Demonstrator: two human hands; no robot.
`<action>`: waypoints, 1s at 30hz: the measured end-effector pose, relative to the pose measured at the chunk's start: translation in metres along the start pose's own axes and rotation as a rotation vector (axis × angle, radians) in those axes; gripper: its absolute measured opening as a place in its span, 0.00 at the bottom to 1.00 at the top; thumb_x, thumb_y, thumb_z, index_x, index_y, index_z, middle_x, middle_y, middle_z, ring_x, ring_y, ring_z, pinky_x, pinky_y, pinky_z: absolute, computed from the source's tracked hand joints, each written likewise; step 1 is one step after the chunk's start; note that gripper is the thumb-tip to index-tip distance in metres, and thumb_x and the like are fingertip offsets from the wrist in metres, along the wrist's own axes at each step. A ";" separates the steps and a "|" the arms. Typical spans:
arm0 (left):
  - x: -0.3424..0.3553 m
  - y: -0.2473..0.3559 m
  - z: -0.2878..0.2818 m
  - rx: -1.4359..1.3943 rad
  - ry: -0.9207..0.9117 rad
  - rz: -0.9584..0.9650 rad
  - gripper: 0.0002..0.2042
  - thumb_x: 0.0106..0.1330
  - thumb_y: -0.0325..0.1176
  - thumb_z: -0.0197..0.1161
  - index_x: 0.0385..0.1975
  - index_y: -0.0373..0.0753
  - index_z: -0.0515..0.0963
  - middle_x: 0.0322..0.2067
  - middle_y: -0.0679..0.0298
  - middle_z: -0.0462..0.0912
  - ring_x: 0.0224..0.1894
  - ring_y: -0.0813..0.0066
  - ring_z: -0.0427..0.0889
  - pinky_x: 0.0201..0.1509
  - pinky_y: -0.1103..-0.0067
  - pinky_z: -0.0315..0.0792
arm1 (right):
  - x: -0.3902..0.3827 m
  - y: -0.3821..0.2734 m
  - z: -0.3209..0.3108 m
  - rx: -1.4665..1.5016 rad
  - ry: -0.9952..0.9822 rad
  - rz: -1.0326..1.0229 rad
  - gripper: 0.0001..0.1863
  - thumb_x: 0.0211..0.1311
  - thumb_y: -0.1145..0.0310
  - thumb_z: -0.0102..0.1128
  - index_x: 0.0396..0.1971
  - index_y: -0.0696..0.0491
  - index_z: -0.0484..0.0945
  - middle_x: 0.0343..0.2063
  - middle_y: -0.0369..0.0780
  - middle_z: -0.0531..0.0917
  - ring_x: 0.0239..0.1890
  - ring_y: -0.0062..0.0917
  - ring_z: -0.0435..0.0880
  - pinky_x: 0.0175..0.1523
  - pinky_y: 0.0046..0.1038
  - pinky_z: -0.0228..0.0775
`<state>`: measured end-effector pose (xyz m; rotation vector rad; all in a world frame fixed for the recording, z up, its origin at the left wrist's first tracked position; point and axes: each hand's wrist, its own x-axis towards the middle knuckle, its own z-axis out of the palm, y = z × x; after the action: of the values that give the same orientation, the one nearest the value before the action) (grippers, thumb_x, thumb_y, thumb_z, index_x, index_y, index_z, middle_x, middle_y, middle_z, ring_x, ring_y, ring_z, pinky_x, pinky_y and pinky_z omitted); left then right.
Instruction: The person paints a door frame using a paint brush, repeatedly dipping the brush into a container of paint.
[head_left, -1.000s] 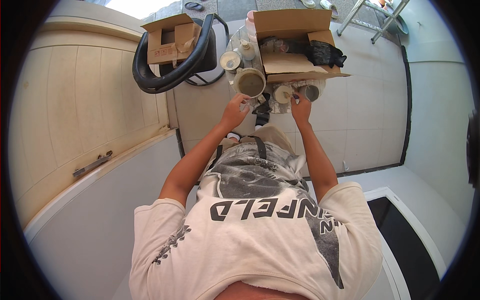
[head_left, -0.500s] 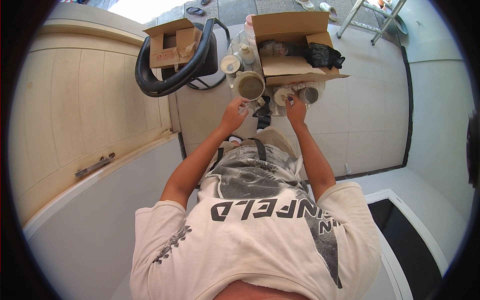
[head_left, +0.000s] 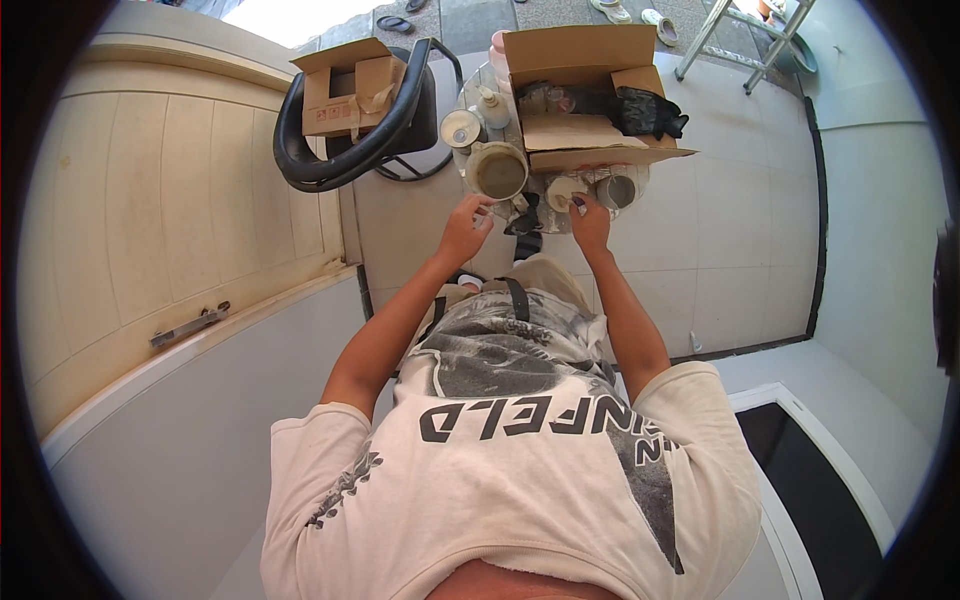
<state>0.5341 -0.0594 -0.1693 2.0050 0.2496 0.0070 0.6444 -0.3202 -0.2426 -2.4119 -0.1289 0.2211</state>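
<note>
Head view: person in a pale printed T-shirt (head_left: 520, 470) leans over a small round glass table (head_left: 520, 215); left hand (head_left: 464, 226) hovers just below a large tan mug (head_left: 498, 170) at the table's near edge, fingers loosely curled and not touching it as far as can be told, while right hand (head_left: 590, 222) has its fingertips on a small white cup (head_left: 566, 190), though whether they actually pinch it cannot be told at this size. On the same table, a grey cup (head_left: 618, 190) stands just right of the white one, an open cardboard box (head_left: 580, 95) with a black bundle (head_left: 648, 108) behind them; to the left, a black chair (head_left: 345, 150) carries a smaller cardboard box (head_left: 345, 85), beside a cream door (head_left: 150, 220).
</note>
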 end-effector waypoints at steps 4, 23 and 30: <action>-0.002 0.000 0.001 -0.012 0.000 -0.056 0.14 0.63 0.27 0.62 0.49 0.37 0.79 0.45 0.59 0.82 0.45 0.67 0.84 0.49 0.70 0.76 | -0.005 0.000 -0.004 0.103 0.125 -0.114 0.14 0.58 0.69 0.68 0.44 0.55 0.86 0.35 0.51 0.88 0.40 0.47 0.88 0.46 0.40 0.78; -0.001 0.001 -0.001 -0.047 0.003 -0.040 0.13 0.62 0.25 0.63 0.47 0.38 0.78 0.45 0.59 0.82 0.42 0.66 0.84 0.46 0.70 0.76 | -0.002 0.035 -0.029 0.936 0.161 0.538 0.11 0.72 0.73 0.56 0.50 0.60 0.78 0.44 0.45 0.83 0.44 0.33 0.88 0.43 0.34 0.86; -0.002 -0.003 -0.007 -0.056 0.029 -0.085 0.13 0.62 0.26 0.63 0.48 0.37 0.78 0.45 0.59 0.82 0.42 0.67 0.84 0.46 0.71 0.76 | -0.012 0.049 -0.054 1.193 0.102 0.673 0.13 0.73 0.70 0.58 0.52 0.60 0.75 0.45 0.44 0.83 0.48 0.34 0.86 0.46 0.36 0.84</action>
<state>0.5307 -0.0524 -0.1685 1.9387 0.3498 -0.0104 0.6448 -0.3936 -0.2333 -1.1907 0.6844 0.3447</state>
